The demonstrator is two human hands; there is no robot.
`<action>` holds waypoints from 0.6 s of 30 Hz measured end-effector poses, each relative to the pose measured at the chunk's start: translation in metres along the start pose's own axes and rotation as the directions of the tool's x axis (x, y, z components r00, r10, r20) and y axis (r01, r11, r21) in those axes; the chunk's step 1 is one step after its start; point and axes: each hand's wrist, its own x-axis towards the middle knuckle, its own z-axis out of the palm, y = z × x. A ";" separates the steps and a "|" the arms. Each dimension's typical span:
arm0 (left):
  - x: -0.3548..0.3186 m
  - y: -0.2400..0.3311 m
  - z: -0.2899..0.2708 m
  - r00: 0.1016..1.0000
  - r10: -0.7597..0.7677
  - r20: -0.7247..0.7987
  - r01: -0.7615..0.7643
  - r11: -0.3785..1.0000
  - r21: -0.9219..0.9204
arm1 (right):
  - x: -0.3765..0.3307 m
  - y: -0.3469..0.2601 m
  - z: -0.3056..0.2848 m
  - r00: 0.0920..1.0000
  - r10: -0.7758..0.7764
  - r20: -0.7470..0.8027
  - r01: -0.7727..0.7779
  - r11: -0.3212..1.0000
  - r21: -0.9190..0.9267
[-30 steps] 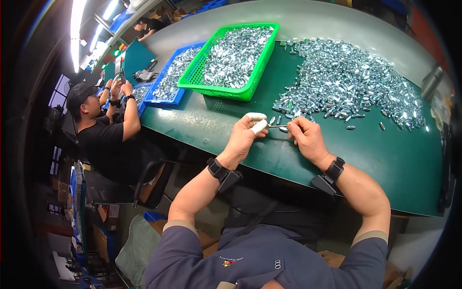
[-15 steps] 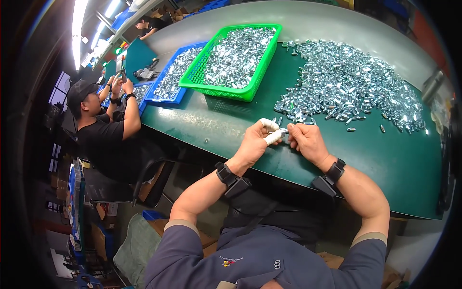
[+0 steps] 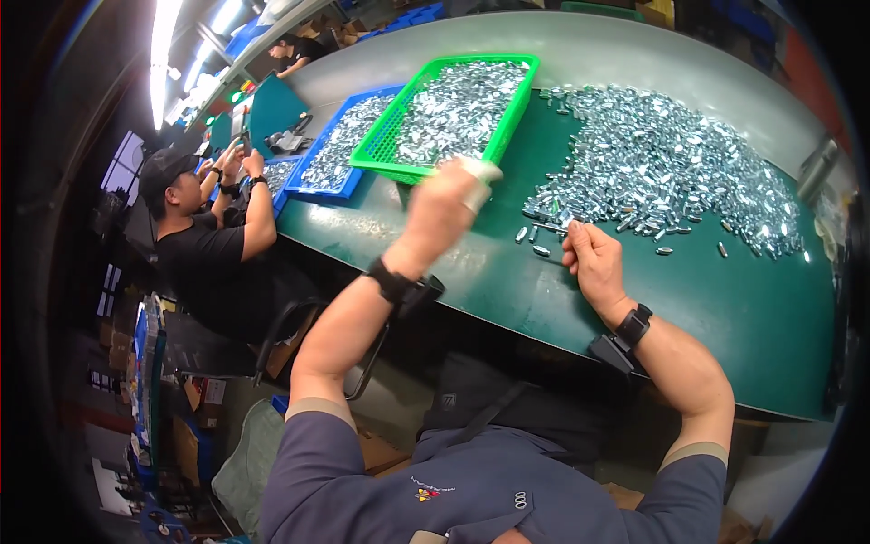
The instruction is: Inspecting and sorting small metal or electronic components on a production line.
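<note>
My left hand (image 3: 442, 214), with white wraps on its fingers, hangs over the near edge of the green basket (image 3: 362, 161). It is smeared by motion, so its fingers and anything in them cannot be made out. My right hand (image 3: 594, 260) is at the near left edge of a wide heap of small shiny metal parts (image 3: 671, 163). Its thumb and forefinger are pinched on a small metal part (image 3: 565, 223). A few loose metal parts (image 3: 541, 250) lie on the table just left of that hand. The basket holds many similar metal pieces.
A blue tray (image 3: 319, 191) of metal parts stands left of the basket on the green table (image 3: 507, 295). A grey raised panel (image 3: 625, 45) runs along the back. To the left a person in black (image 3: 213, 240) sits with both hands raised.
My left hand has parted from my right and moved up and left to the basket. My right hand has shifted slightly right, to the edge of the heap. The view has shifted slightly.
</note>
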 end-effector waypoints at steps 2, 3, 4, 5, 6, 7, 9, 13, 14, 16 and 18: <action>-0.027 0.007 0.036 0.971 0.013 0.238 0.013 0.994 -0.107 | 0.001 0.002 0.006 0.999 -0.018 0.038 0.018 1.000 0.001; -0.038 0.009 0.051 0.956 0.013 0.293 0.030 0.989 -0.141 | 0.000 0.005 0.006 1.000 -0.018 0.006 0.018 1.000 0.015; -0.049 0.007 0.062 0.944 0.022 0.329 0.034 0.986 -0.163 | 0.000 0.008 0.007 1.000 -0.017 -0.022 0.018 0.999 0.029; -0.054 0.004 0.072 0.931 0.039 0.363 0.034 0.980 -0.194 | 0.000 0.011 0.004 1.000 -0.005 -0.017 0.006 1.000 0.023; -0.054 0.008 0.071 0.937 0.014 0.349 0.047 0.985 -0.166 | -0.002 0.012 0.000 1.000 0.011 -0.013 -0.011 1.000 0.015; -0.054 0.010 0.069 0.931 -0.025 0.364 0.085 0.985 -0.148 | 0.000 0.014 -0.002 1.000 -0.001 0.022 0.000 1.000 0.019; -0.060 0.015 0.064 0.925 -0.086 0.369 0.138 0.984 -0.117 | -0.001 0.014 -0.005 0.999 0.002 0.032 -0.001 1.000 -0.029; -0.071 0.017 0.055 0.922 -0.197 0.334 0.260 0.953 -0.157 | -0.002 0.015 0.001 0.988 -0.007 0.156 0.026 0.992 -0.126; -0.074 0.019 0.054 0.924 -0.235 0.300 0.310 0.922 -0.232 | 0.000 0.015 0.001 0.986 -0.010 0.169 0.032 0.991 -0.127; -0.079 0.022 0.053 0.919 -0.312 0.243 0.387 0.836 -0.389 | 0.001 0.012 0.001 0.979 -0.005 0.203 0.038 0.987 -0.157; -0.079 0.025 0.055 0.921 -0.319 0.225 0.387 0.820 -0.422 | 0.000 0.012 0.000 0.975 0.001 0.224 0.039 0.984 -0.175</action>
